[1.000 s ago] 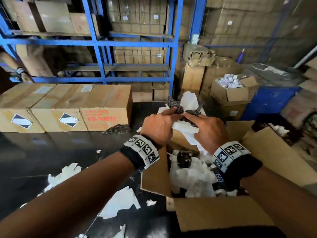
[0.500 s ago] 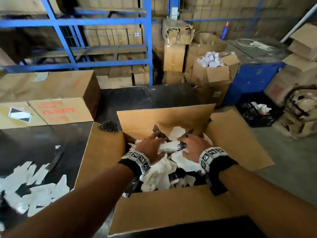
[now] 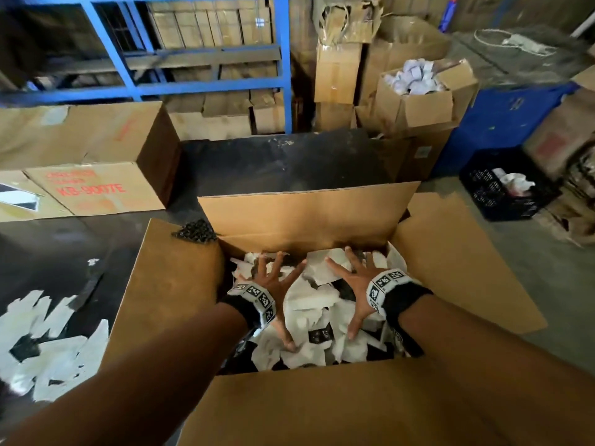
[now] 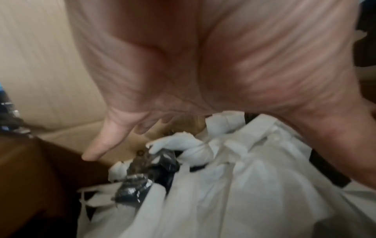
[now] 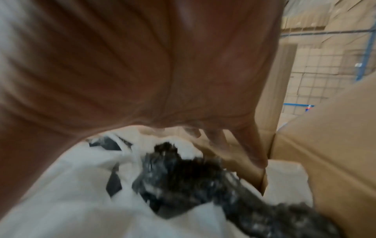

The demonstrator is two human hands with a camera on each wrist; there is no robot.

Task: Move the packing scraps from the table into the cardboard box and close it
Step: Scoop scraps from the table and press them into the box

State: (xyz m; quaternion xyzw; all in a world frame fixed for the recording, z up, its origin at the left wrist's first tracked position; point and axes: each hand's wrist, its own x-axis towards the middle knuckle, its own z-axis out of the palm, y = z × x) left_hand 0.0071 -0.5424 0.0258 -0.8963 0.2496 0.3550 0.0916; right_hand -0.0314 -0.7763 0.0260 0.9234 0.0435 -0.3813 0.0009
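Two hands are working inside the open cardboard box [image 3: 309, 400], which is standing at the near edge of the black table [image 3: 283, 162] with all four flaps folded outward. Its long axis is running left to right across the head view; the far flap is standing nearly upright, the side flaps are sloping away.

The left hand [image 3: 273, 281] is hovering palm down over the packing scraps [image 3: 309, 304], fingers spread wide and straight, gripping nothing. The right hand [image 3: 354, 278] is mirroring it, fingers fanned and pointing toward the far wall, thumb angling back toward the body; it too is holding nothing. Whether the palms are pressing the scraps or just above them, I cannot tell. Both wrists are wearing marker-printed bands.

The scraps in the box are lying as a jumble of white sheets and dark crinkled pieces, no common direction. The left wrist view is showing a dark crumpled piece [image 4: 146, 173] among white ones below the palm; the right wrist view is blurred.

More white scraps [image 3: 54, 342] are lying on the table left of the box. A dark shredded clump [image 3: 194, 231] is sitting at the left flap's far corner. A sealed carton [image 3: 93, 156] printed in red is standing on the table beyond.
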